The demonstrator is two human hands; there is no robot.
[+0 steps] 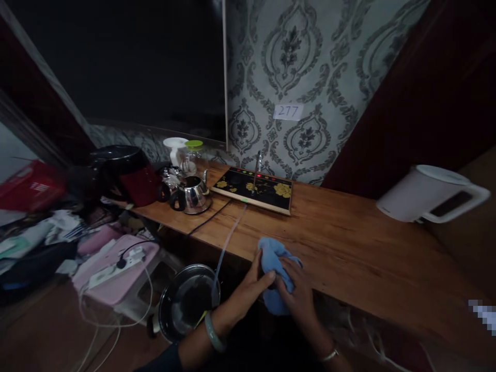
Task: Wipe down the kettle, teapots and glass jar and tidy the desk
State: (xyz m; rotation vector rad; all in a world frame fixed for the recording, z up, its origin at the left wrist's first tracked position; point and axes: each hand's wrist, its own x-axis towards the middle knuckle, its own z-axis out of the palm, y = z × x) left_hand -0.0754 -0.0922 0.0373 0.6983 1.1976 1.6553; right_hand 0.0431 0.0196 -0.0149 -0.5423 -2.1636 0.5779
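- Head view: both hands are partly closed around a cloth [273,253], which is blue and bunched, at the bench's front edge.
- The left hand [251,281] grips the cloth from its left side, fingers curled, thumb pointing across toward the other hand; a pale green bangle [213,333] circles that wrist.
- The right hand [296,287] has its fingers bent over the cloth's right side; a thin bracelet [330,355] is on that wrist.
- Whether the cloth wraps anything, or touches the wood, I cannot tell; its top overlaps the bench [329,237] in view and its lower end shows below the edge.
- That front edge slants down from left to right, passing just behind the 2 hands.
- Beyond the hands, toward the wall, lies a black panel [267,194] with gold flowers, a red light and a thin upright spout.
- To the right, well apart from the panel, stands a white kettle [418,188]; bench top stretches between these 2.
- Left of the panel, just beside it, sits a steel kettle [196,196].
- A clear tube [227,243] drops from the panel over the edge into a pot [168,289], below bench level and near the left forearm.
- Farther left, a pink stool [116,289] carries a power strip [112,273], well apart from the hands.
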